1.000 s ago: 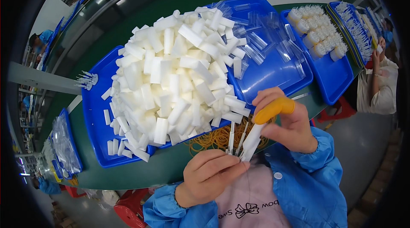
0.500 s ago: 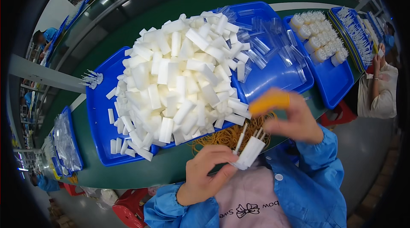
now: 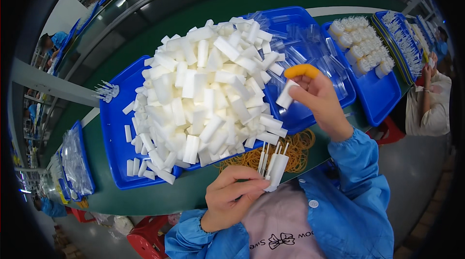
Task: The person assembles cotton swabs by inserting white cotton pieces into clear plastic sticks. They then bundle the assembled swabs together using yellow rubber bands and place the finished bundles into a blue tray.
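My left hand (image 3: 235, 196) is closed on the base of a white pronged plastic part, low in front of my chest. Thin white prongs (image 3: 262, 159) point up from it, and a white foam piece (image 3: 277, 172) sits against some of them. My right hand (image 3: 319, 99), with an orange finger cover on one finger, pinches a white foam block (image 3: 286, 95) between thumb and fingers. It hovers over the tray of clear pieces, apart from the left hand. To the left rises a big heap of white foam blocks (image 3: 193, 89).
A blue tray (image 3: 112, 128) lies under the heap, a pronged part (image 3: 106, 92) on its edge. Tan rubber bands (image 3: 300, 150) lie before it. Clear plastic sleeves (image 3: 295, 36) fill another tray; bundled parts (image 3: 356, 41) stand farther right. A co-worker (image 3: 428, 96) sits at the right.
My right hand has moved up and away from the pronged part and now holds a foam block. My left hand stays low, with the part tilted more upright.
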### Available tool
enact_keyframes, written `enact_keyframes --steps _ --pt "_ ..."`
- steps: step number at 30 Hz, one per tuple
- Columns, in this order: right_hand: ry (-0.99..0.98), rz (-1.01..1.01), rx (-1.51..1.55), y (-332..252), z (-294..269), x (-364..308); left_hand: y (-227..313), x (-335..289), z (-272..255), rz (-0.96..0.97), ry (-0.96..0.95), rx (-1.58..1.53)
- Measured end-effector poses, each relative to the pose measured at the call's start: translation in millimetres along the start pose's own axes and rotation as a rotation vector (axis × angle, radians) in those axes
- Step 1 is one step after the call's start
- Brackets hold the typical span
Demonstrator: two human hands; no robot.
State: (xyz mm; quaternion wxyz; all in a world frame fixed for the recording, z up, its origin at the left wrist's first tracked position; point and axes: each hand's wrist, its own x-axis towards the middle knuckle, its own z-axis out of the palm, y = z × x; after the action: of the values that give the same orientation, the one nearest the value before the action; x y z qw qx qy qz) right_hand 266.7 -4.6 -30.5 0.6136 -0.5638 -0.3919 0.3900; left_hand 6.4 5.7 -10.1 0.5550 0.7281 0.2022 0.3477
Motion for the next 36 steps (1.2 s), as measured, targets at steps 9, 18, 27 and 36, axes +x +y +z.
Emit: enact_keyframes --steps 9,18,27,36 --pt "-0.106 0.219 0.524 -15.2 10.0 -41.1 2.0 13.2 10.4 0.108 -0.037 0.065" --pt "-0.141 0.251 0.528 -15.4 12.1 -44.7 5.0 15.0 12.5 0.130 -0.005 0.167" --pt "-0.216 0.146 0.281 -20.8 -1.1 -49.0 5.4 13.9 6.8 0.247 -0.062 0.285" --pt "-0.297 0.077 0.168 -31.8 23.7 -72.5 4.8 3.5 14.9 0.106 0.131 0.237"
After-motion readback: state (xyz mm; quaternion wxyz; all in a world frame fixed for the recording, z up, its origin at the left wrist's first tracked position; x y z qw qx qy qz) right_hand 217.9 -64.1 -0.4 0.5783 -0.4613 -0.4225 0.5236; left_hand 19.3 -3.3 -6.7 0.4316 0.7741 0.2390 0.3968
